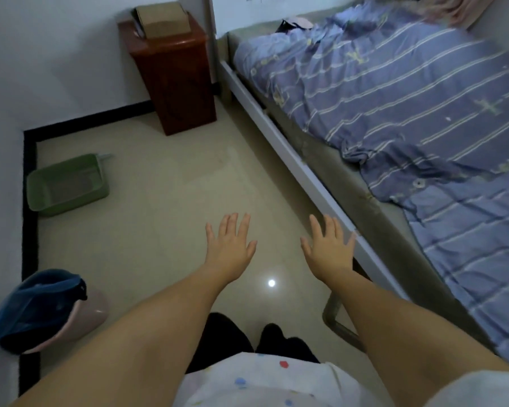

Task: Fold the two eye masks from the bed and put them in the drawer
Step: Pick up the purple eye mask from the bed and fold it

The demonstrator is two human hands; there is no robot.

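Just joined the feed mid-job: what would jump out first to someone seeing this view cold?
Two bare hands, left hand and right hand, spread open and empty over the pale floor in the centre. To the right runs the bed with a rumpled blue striped quilt. A reddish-brown bin stands in the far corner by the bed's head, with a cardboard box on its lid.

Glossy beige floor tiles with a black skirting line meet white walls. A reddish-brown cabinet stands far, beside the bed frame on the right.
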